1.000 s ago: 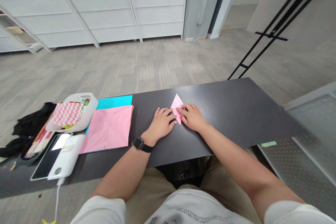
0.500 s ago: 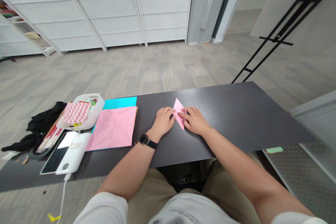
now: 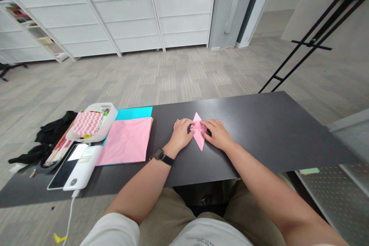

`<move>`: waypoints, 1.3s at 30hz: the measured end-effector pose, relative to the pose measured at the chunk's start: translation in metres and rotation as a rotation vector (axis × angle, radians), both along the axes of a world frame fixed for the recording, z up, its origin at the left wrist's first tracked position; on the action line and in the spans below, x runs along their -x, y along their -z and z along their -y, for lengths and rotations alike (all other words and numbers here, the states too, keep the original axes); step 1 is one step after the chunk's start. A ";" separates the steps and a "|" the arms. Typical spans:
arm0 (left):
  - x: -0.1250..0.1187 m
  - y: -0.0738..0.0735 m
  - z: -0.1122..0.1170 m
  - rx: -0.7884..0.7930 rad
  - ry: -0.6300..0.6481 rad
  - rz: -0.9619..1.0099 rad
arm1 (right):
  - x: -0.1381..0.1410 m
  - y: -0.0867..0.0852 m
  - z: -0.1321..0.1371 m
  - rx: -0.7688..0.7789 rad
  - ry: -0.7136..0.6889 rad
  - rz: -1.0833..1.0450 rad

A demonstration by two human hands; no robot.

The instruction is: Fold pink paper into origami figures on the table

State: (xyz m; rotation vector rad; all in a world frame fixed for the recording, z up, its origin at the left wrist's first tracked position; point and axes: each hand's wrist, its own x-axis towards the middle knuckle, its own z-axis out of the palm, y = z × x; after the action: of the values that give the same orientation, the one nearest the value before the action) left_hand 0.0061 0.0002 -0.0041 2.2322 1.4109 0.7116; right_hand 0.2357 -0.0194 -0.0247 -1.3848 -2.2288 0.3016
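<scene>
A pink folded paper [image 3: 199,138], shaped like a narrow diamond with crease lines across its middle, lies on the dark table between my hands. My left hand [image 3: 181,132], with a black watch on its wrist, grips its left side between thumb and fingers. On the other side my right hand [image 3: 216,133] holds the paper's right edge, thumb lower and fingers above. Its top and bottom points show; parts of both side edges are hidden under my fingers.
Left on the dark table [image 3: 259,130] lies a stack of pink sheets [image 3: 127,140] over a cyan sheet [image 3: 135,113]. Beyond are a white basket [image 3: 111,117], a white power bank [image 3: 83,171] with a cable, a phone [image 3: 62,175] and black cloth [image 3: 54,127]. A black easel [image 3: 305,46] stands behind right.
The paper now shows a wider diamond with its middle spread open sideways; before, it was narrower and my right fingers lay across it. My right hand has shifted to its right edge.
</scene>
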 end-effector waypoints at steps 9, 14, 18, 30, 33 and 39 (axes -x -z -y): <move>-0.003 -0.005 0.003 -0.004 0.038 -0.037 | 0.002 0.001 -0.003 0.010 -0.014 -0.053; -0.004 -0.007 0.005 -0.075 0.083 -0.159 | 0.006 0.000 -0.003 -0.042 0.024 0.017; -0.005 -0.009 0.008 -0.128 0.082 -0.225 | 0.008 0.000 -0.001 -0.092 0.027 0.088; -0.002 -0.006 0.021 -0.227 0.132 -0.389 | 0.005 -0.004 0.011 -0.143 -0.028 0.214; -0.001 -0.007 0.030 -0.226 0.148 -0.399 | 0.001 -0.003 0.017 -0.141 -0.046 0.208; -0.006 -0.004 0.043 -0.292 0.203 -0.374 | 0.001 0.001 0.021 -0.157 -0.060 0.227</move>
State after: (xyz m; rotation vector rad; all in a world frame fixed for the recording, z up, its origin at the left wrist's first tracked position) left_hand 0.0124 -0.0425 0.0004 2.8062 1.2745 0.4712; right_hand 0.2343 -0.0405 -0.0255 -1.3260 -2.4220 -0.0118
